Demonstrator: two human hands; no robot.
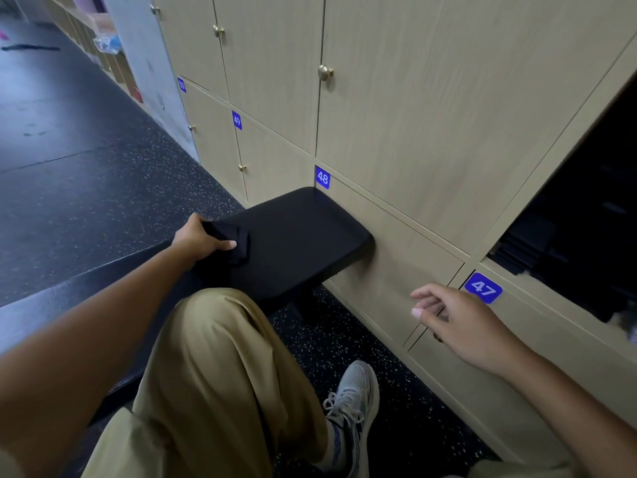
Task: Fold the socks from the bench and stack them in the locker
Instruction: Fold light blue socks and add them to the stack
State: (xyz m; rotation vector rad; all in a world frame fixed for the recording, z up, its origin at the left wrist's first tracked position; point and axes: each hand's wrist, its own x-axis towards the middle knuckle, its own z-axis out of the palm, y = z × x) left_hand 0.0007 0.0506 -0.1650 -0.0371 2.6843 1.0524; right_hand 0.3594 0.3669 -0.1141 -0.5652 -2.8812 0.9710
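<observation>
A black sock (231, 243) lies bunched on the left part of the black padded bench (303, 236). My left hand (200, 238) grips it, thumb on top. My right hand (455, 322) hovers in the air near the blue label 47 (483, 288), fingers relaxed and holding nothing. At the right edge the open locker (586, 215) is dark inside, with a stack of dark folded socks (527, 246) on its shelf.
Closed wooden locker doors numbered 48 (322, 177) and 49 (236, 120) stand behind the bench. My knee in tan trousers (220, 357) and a grey sneaker (351, 401) fill the foreground. Speckled black rubber floor (86, 188) stretches left.
</observation>
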